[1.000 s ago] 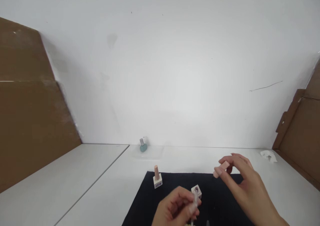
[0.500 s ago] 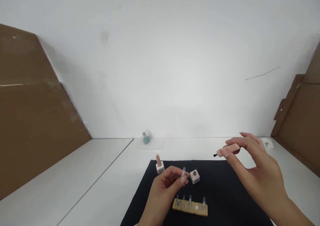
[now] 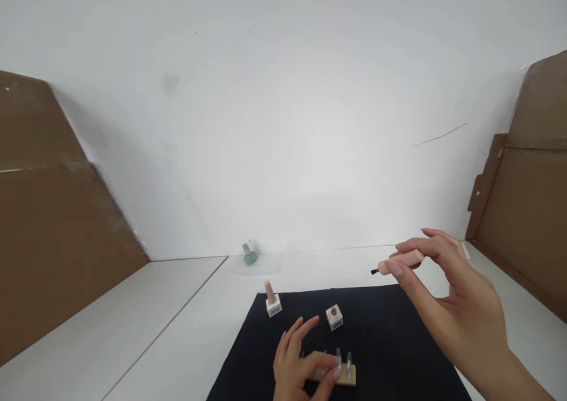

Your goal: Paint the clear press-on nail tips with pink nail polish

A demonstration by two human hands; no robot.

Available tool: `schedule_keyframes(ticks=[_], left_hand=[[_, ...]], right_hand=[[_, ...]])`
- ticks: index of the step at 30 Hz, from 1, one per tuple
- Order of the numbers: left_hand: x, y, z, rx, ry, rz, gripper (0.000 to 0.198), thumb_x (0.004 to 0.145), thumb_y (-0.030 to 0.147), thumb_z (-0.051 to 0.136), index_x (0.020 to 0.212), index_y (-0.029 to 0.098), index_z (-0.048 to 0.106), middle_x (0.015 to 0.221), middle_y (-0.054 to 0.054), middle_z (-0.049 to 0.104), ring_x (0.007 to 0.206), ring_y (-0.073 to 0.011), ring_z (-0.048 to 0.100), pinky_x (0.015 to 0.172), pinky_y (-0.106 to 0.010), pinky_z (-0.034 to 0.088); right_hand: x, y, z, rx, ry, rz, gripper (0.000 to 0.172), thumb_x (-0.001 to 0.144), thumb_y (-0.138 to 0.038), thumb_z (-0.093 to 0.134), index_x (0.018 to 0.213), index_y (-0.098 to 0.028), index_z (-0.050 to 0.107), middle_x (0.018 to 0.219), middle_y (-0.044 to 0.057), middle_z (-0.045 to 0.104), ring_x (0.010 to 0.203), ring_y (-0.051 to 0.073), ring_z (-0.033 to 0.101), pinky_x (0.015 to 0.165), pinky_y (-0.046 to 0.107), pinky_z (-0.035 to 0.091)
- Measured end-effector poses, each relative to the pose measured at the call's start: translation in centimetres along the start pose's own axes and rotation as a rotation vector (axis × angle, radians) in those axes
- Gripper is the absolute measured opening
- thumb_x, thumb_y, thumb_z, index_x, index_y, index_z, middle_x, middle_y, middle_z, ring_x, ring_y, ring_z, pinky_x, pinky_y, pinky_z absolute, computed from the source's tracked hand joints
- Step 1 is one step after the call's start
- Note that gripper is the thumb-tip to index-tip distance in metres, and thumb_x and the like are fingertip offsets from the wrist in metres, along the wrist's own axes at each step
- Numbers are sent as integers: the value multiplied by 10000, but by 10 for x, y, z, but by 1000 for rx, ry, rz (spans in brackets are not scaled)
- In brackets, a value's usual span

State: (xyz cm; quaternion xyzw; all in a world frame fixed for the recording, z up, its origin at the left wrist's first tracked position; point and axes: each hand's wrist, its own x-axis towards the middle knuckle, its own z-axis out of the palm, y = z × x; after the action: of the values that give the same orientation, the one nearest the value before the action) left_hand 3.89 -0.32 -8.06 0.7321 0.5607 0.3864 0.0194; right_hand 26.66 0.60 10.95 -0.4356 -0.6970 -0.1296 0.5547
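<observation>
Nail polish bottles stand in three spots. A white square bottle with a tall pink cap sits upright on the left part of the black mat. Just right of it, a second white square bottle stands uncapped, its round neck open; what is inside is too small to tell. Far back on the white bench, well apart from both, a teal bottle with a silver cap lies tilted near the wall.

The right hand is curled, pinching a pink brush cap between thumb and fingers, high above the mat, with the short dark brush pointing left. The left hand is low over a wooden strip carrying upright clear nail tips. Its fingers are partly spread, and its lower fingers reach across the strip, in front of the tips. Whether they grip a tip, I cannot tell.
</observation>
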Motion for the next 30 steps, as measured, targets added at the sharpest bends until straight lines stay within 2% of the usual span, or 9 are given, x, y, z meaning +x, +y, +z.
schedule_keyframes(ticks=[3,7,12,17,25,30], left_hand=[[-2,-2,5,-26,-30,-69,199,754,120,773,723,312,813,1384,-71,717,1410,-424,519,1142,-658,415],[-2,5,7,-2,-56,-65,264,703,59,788,683,320,822,1382,-76,725,1407,-466,512,1141,-729,361],[1,9,11,35,-75,-108,289,665,22,803,654,310,825,1385,-79,725,1414,-466,504,1146,-762,322],[0,9,14,27,-89,-150,267,647,9,797,645,275,817,1353,-116,738,1408,-482,505,1133,-759,347],[-2,0,22,-120,-97,-252,326,636,-17,772,640,304,829,1368,-68,735,1414,-450,499,1118,-698,413],[0,3,18,48,-119,-176,309,631,18,806,657,325,837,1346,-66,750,1372,-465,545,1095,-690,433]], right_hand=[[0,-1,1,3,-15,5,119,1010,-295,580,894,-290,607,750,-47,730,735,196,722,1054,436,480],[-2,0,2,3,-29,13,115,998,-297,600,884,-292,617,776,-34,742,756,207,727,1061,458,476],[-3,3,3,5,-44,7,97,999,-302,602,904,-295,618,796,-33,743,758,205,728,1071,450,473],[-4,3,6,0,-58,-7,82,1003,-313,599,925,-293,613,785,-30,732,791,217,734,1068,453,477],[-6,2,9,9,-70,-34,94,1011,-312,588,923,-292,614,802,-32,738,780,211,734,1058,456,487],[-9,2,13,30,-86,-37,73,1010,-315,595,941,-292,600,820,-33,738,802,216,739,1056,463,490]])
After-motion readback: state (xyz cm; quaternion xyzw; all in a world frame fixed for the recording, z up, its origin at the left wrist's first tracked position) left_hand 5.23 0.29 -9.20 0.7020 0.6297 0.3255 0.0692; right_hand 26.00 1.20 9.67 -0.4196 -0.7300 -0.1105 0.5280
